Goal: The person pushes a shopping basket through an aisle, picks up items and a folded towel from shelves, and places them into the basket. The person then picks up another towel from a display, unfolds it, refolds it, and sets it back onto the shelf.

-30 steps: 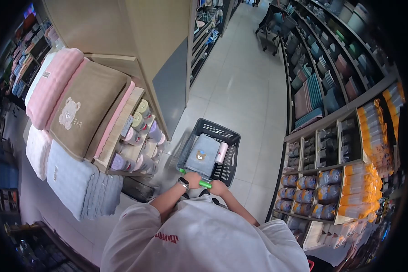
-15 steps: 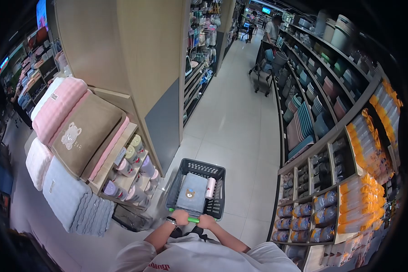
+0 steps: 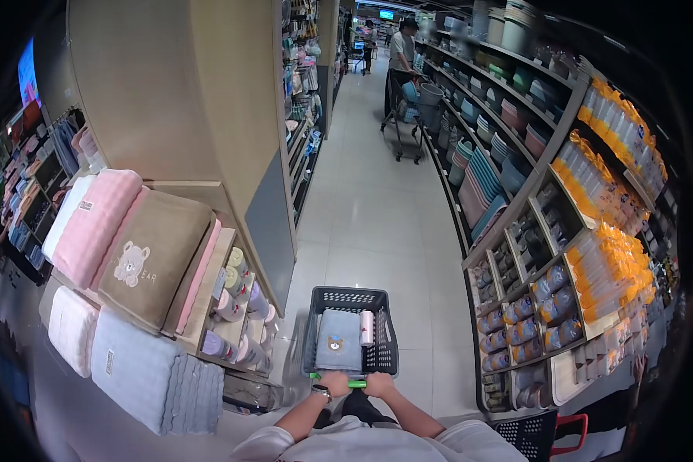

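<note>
Basket (image 3: 354, 297) position: upright, squarely in line with the aisle floor (image 3: 354, 208), where its angle is slanted in the earlier views. At far left, the brown towel (image 3: 158, 250) lies on the display, well apart from the basket. Inside the basket, the blue towel (image 3: 346, 329) lies folded at the left; the pink cylinder (image 3: 366, 327) lies beside it, at the right. Both keep their places.

Left hand (image 3: 333, 382): fingers closed around the green handle (image 3: 356, 384). Right hand (image 3: 378, 383): fingers closed around the same handle, near its right end. The grip is unchanged.

Farther along the aisle, the cart (image 3: 405, 131) and a person (image 3: 402, 54) are now more fully in view, beside the right-hand shelves. Judgement: the cart narrows the passage on that side. At lower right, a red handle (image 3: 576, 435) now shows.
</note>
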Motion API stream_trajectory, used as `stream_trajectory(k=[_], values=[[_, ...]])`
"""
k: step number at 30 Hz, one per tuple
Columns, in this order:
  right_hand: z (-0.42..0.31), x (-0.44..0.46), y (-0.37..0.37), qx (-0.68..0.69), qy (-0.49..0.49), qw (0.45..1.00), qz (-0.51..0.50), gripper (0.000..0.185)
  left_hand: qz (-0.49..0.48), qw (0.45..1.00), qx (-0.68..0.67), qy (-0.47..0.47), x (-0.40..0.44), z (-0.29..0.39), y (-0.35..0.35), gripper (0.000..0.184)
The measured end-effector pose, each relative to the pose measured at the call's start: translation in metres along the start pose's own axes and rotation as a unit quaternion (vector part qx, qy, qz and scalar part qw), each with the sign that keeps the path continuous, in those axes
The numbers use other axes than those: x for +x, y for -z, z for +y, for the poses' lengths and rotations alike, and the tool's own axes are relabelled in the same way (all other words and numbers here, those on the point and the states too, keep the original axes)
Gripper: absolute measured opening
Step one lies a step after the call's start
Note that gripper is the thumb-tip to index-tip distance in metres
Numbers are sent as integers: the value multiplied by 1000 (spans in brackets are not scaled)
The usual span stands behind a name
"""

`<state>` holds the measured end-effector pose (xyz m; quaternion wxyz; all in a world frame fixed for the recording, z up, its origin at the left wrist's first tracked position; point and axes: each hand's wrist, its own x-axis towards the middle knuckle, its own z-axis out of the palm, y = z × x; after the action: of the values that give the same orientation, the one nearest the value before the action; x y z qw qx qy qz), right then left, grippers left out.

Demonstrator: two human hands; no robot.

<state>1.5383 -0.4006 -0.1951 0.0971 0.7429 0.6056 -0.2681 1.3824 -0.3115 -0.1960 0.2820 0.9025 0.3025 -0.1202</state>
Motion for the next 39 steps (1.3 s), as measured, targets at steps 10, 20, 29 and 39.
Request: stream_trajectory(k=[10,20,29,39], values=[[-68,-80,-48,81,-61,995,-23,28,-17,998,23,-51,-90,-4,-22,21],[-64,-140,-99,32,38,998,-27,27,7,1000,8,5,-162,35,-86,22],[-60,-237,-131,1,100,994,-49,26,44,995,-20,87,-248,108,-160,22],[-49,-321,-199,-5,176,984,-17,22,49,991,-43,118,-327,166,-226,21]])
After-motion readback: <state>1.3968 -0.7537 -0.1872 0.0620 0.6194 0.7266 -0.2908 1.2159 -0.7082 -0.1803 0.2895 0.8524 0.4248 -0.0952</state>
